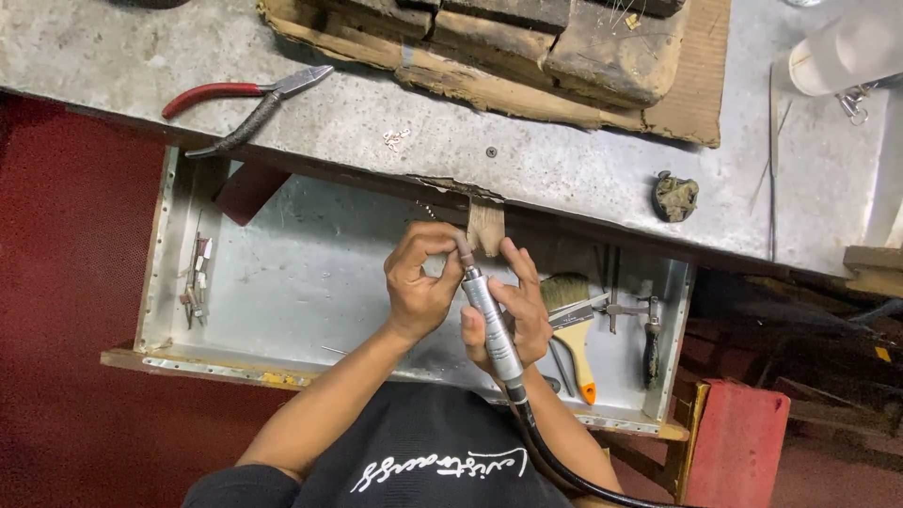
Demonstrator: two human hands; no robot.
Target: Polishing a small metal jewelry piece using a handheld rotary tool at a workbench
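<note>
At 10 o'clock, red-handled pliers (246, 102) are noted lying on the grey metal bench top (564, 160). Below the bench edge, an open metal drawer (301, 282) is seen; small bits lie at its 9 o'clock side. At centre, the left hand (419, 282) is curled narrowly, fingertips pinched at the wooden bench peg (486, 229); what is pinched cannot be told. Just to its right, a silver rotary handpiece (491, 325) is gripped by the right hand (513, 315), its tip directed to 12 o'clock at the peg. At 3 o'clock in the drawer, a brush (572, 325) and small tools are recorded.
</note>
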